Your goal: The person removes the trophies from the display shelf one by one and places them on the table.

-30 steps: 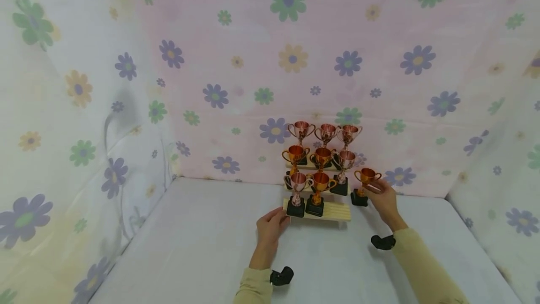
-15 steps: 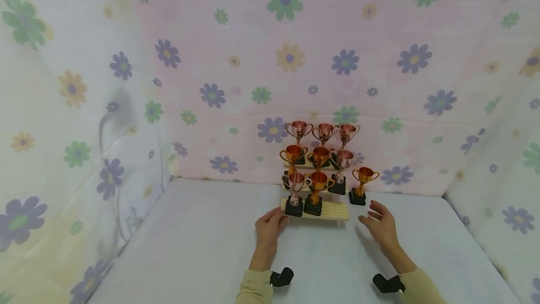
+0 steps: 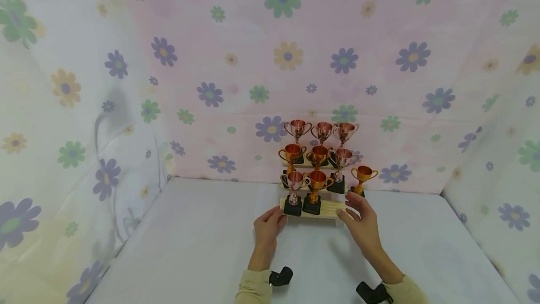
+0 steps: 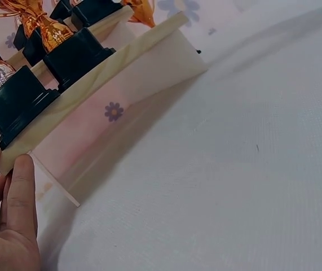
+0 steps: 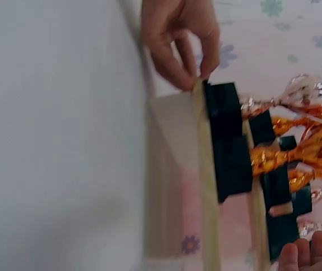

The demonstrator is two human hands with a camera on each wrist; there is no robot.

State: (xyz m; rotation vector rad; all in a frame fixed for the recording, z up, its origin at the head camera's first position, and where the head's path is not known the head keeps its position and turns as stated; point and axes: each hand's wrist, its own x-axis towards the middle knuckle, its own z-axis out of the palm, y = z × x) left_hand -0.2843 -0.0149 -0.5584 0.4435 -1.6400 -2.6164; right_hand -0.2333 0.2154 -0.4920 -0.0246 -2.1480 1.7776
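Note:
My left hand (image 3: 266, 231) pinches the left end of the lowest shelf (image 3: 331, 208) of a wooden tiered stand; in the left wrist view, thumb and fingers (image 4: 21, 197) hold the board's corner. On that shelf a rose-coloured trophy (image 3: 293, 191) and a gold trophy (image 3: 314, 190) stand upright on black bases, left and middle. My right hand (image 3: 364, 231), fingers apart and slightly bent, is at the shelf's right end holding nothing; whether it touches the board I cannot tell. Just behind its fingertips a gold trophy (image 3: 363, 176) stands beside the stand, its base partly hidden.
Higher on the stand, three rose-coloured trophies (image 3: 323, 131) fill the top tier; two gold and one rose-coloured trophy (image 3: 342, 161) are on the middle tier. A white table surface (image 3: 202, 238) lies around, with flowered cloth (image 3: 236, 79) behind and at both sides.
My right hand let go of the gold trophy at the right, drew back toward me, then moved left to the lowest shelf's right end. My left hand stays on the shelf.

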